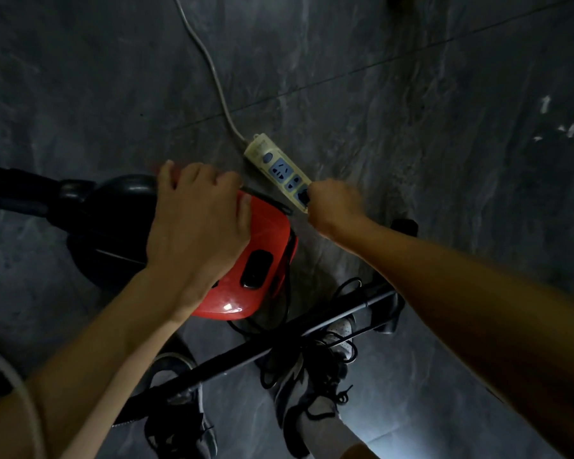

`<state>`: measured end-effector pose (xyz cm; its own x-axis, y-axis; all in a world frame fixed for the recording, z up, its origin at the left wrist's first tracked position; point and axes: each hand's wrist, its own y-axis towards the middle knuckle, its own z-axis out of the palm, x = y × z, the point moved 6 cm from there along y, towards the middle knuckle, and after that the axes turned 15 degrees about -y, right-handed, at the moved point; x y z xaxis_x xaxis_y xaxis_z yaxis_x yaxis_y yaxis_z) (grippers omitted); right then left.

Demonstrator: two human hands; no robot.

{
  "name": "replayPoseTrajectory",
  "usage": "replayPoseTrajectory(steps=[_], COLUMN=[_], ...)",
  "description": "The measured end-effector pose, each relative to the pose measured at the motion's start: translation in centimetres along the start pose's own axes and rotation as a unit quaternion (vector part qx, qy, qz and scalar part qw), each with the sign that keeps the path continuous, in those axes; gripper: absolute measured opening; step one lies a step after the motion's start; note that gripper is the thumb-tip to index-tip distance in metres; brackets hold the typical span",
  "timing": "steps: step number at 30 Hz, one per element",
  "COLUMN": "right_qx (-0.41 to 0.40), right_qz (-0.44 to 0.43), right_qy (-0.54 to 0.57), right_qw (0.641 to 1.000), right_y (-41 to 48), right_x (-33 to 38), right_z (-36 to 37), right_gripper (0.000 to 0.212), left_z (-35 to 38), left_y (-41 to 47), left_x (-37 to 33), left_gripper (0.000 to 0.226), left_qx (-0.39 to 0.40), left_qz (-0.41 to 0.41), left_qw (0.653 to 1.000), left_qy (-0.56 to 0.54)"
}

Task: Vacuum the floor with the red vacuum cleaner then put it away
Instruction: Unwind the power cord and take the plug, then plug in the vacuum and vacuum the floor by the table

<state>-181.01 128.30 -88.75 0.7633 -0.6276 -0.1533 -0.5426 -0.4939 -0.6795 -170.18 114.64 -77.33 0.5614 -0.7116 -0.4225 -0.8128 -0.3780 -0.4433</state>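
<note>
The red vacuum cleaner (272,230) sits just left of the power strip (277,172), its glossy shell bearing 1 black oval panel. Its black front and hose extend leftward, away from the strip.

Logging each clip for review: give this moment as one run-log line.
left hand: holds red vacuum cleaner | right hand: grips black plug at power strip | plugged in: cannot tell
</note>
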Motion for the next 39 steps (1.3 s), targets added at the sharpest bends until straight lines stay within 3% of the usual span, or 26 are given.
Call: replayPoseTrajectory(steps=[4,9,16,21,25,27,29,32,34,37,39], right_qx=[0.004,-0.011,0.006,0.019,0.021,0.007,-0.058,-0.194,-0.212,-0.122,0.01], right_qz=[-0.03,-0.012,-0.016,-0.011,0.001,0.006,0.014,0.055,0.175,0.438,0.492], right_qy=[-0.061,-0.039,-0.009,-0.007,0.018,0.035,0.061,0.21,0.337,0.47,0.515], right_qw=[0.998,0.999,1.0,1.0,1.0,0.999,0.996,0.957,0.901,0.756,0.702], right_y=[0.6,1.2,1.2,1.0,0.5,-0.3,-2.4,-8.5,-13.4,-21.7,-25.8], right_x=[1.4,1.6,2.2,2.3,1.9,1.2,0.0,-2.2,-3.9,-4.5,-1.9], right_z=[0.0,0.6,0.5,0.7,1.0,0.8,-0.1,-0.7,2.2,9.8,15.0], right_gripper=[0.026,0.024,0.029,0.031,0.032,0.044,0.057,0.044,0.034,0.026,0.018], left_z=[0.8,2.6,4.6,3.9,3.0,2.3,1.9,0.8,0.1,0.1,0.6], left_y=[-0.1,0.4,1.3,-0.5,-3.5,-5.0,-5.9,-6.8,-7.8,-9.7,-11.1], left_x=[-2.5,-4.5,-4.8,-5.6,-5.7,-5.4,-4.8,-3.8,-3.6,-3.9,-3.9], left_gripper=[0.043,0.038,0.043,0.033,0.039,0.035,0.029,0.027,0.033,0.036,0.032], left_qx=[0.031,0.071,0.105,0.089,0.087,0.088,0.091,0.08,0.07,0.072,0.094], left_qz=[0.052,0.081,0.096,0.121,0.105,0.103,0.102,0.099,0.109,0.133,0.14], left_qw=[0.998,0.993,0.99,0.988,0.989,0.989,0.989,0.989,0.987,0.983,0.98], left_qy=[-0.011,-0.044,-0.001,-0.023,-0.06,-0.059,-0.056,-0.072,-0.091,-0.106,-0.106])
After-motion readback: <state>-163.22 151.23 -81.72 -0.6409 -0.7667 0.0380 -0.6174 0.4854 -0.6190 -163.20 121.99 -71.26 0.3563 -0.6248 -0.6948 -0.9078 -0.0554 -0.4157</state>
